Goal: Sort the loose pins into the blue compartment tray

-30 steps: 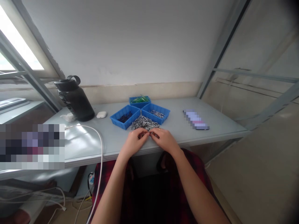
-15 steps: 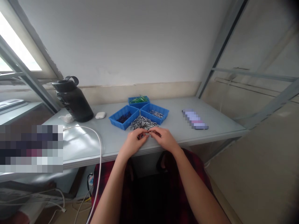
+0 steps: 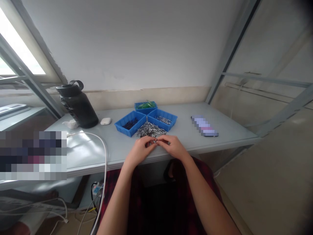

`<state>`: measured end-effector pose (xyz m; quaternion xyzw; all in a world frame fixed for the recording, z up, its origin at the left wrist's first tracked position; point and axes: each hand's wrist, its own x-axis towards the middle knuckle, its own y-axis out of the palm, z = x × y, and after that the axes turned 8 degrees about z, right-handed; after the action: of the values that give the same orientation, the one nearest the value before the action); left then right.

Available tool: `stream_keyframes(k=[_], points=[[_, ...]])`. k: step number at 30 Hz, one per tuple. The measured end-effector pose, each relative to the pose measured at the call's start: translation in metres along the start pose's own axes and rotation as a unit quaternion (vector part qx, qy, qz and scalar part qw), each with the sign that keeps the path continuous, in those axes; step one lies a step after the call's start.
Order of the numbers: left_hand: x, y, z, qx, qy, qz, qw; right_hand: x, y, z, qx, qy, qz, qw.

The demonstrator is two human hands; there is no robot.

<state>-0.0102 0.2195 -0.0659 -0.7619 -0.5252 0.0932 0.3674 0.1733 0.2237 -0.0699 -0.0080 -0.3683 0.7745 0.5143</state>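
Beside metal pins [image 3: 151,129], left hand [image 3: 141,148] meeting right hand [image 3: 172,146]; bottle [image 3: 80,107] markings [image 3: 69,109] illegible

Soft daylight is admitted by an overexposed window [image 3: 17,45] at far left, glare is thrown on the table [image 3: 83,148] at left, and the far right corner is darkened

The heap of thin rods [image 3: 152,128] is silver. Behind it, the blue rear tray [image 3: 146,111] has green pieces [image 3: 147,105]; left of it, a blue tray [image 3: 122,129] has dark navy pieces [image 3: 130,124]. Further left stands a black bottle [image 3: 80,109].
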Motion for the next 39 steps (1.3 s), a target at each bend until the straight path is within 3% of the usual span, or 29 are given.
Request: stream_keyframes(k=[12, 25, 32, 35, 39], points=[[0.0, 0.001, 0.0, 0.012, -0.005, -0.009, 1.0, -0.001, -0.001, 0.004, -0.021, 0.026, 0.004, 0.999], [0.001, -0.001, -0.001, 0.028, -0.008, -0.033, 0.999, 0.0, 0.001, 0.003, -0.069, -0.001, 0.0, 0.998], [-0.003, 0.0, -0.003, 0.026, -0.018, -0.071, 0.997, 0.001, 0.003, 0.002, -0.102, 0.021, 0.005, 0.995], [-0.003, -0.015, -0.001, 0.044, -0.015, -0.093, 0.995, 0.001, 0.003, 0.004, -0.083, 0.041, -0.009, 0.996], [0.009, -0.058, 0.004, 0.16, -0.057, -0.15, 0.974, 0.0, 0.002, 0.006, -0.083, 0.054, -0.007, 0.995]])
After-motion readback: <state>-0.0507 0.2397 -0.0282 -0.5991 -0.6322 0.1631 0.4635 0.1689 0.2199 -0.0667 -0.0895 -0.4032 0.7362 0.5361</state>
